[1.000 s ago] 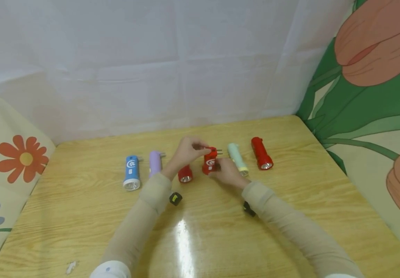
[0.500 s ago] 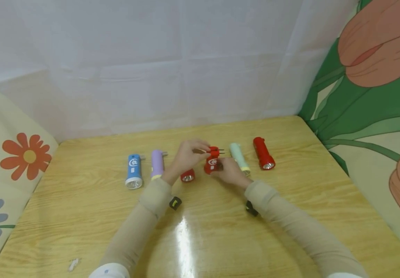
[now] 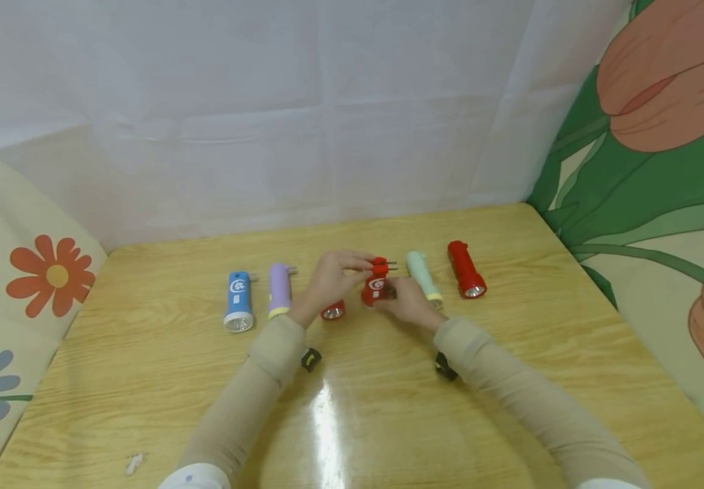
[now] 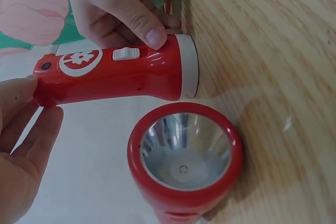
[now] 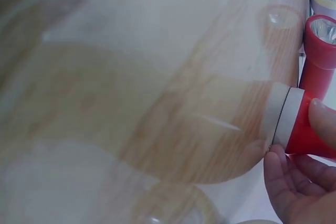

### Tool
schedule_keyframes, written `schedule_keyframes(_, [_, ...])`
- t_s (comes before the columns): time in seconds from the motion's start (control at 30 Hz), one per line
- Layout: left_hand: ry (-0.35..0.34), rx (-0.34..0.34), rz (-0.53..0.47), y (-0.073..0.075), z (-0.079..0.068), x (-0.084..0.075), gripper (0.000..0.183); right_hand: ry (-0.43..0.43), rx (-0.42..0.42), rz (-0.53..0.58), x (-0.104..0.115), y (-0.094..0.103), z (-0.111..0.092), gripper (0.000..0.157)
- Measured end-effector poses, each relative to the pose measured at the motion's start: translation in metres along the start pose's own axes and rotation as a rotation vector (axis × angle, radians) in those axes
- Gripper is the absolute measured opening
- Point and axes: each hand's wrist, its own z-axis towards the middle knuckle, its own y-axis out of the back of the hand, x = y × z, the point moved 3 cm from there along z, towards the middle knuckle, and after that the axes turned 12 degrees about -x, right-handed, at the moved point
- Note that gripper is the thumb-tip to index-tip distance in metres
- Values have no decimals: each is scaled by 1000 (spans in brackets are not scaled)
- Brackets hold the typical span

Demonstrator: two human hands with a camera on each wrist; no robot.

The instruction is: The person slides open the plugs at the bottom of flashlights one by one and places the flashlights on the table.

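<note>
red cylindrical plastic flashlight (image 4: 113, 80), upright on wood-grain worktop (image 3: 401, 414)
left hand (image 3: 331, 276): fingers pinch top; right hand (image 3: 409, 299): fingers clamped low

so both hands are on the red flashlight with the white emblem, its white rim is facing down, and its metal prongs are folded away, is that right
Not quite: the metal prongs are sticking out sideways near the top, as the head view shows. The left hand and right hand are on the red flashlight, white rim down.
</note>
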Motion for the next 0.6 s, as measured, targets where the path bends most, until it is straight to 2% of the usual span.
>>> schedule_keyframes(0.23, [-38,-7,14,0,1,2,14,1,-10,11,1,0,-1,28])
schedule_keyframes(0.6, [-10,-23,9,-3,4,8,17,-12,1,-2,3,2,-3,26])
